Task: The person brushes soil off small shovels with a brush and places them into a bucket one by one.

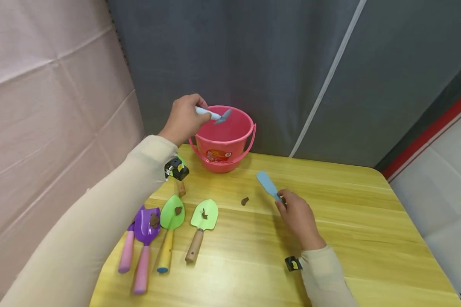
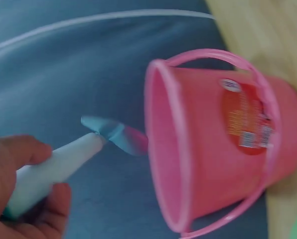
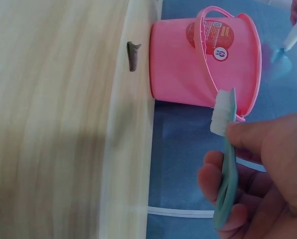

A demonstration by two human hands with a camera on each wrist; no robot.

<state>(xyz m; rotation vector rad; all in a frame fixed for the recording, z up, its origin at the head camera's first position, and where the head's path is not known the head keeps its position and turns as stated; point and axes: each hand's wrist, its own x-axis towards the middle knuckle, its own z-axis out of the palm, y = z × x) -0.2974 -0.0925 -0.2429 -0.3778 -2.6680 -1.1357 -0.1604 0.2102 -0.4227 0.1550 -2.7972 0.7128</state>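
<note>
Near left: 2 pink-handled purple trowels (image 1: pixel 143 260). My left hand (image 1: pixel 186 117), fingers closed, grips white-handled blue trowel (image 1: pixel 214 115) above far pink plastic bucket (image 1: pixel 223 146). Right of bucket, my right hand (image 1: pixel 299 215), fingers curled, pinches blue white-bristled brush (image 1: pixel 268 184).

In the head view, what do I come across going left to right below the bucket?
Half-hidden purple tool, purple scoop, yellow-handled trowel, wood-handled trowel, loose brown bit, brush, right hand.

Bright light, soft shadows
The worktop (image 1: pixel 249 266) shines near the front; the left wrist view looks blurry.
</note>
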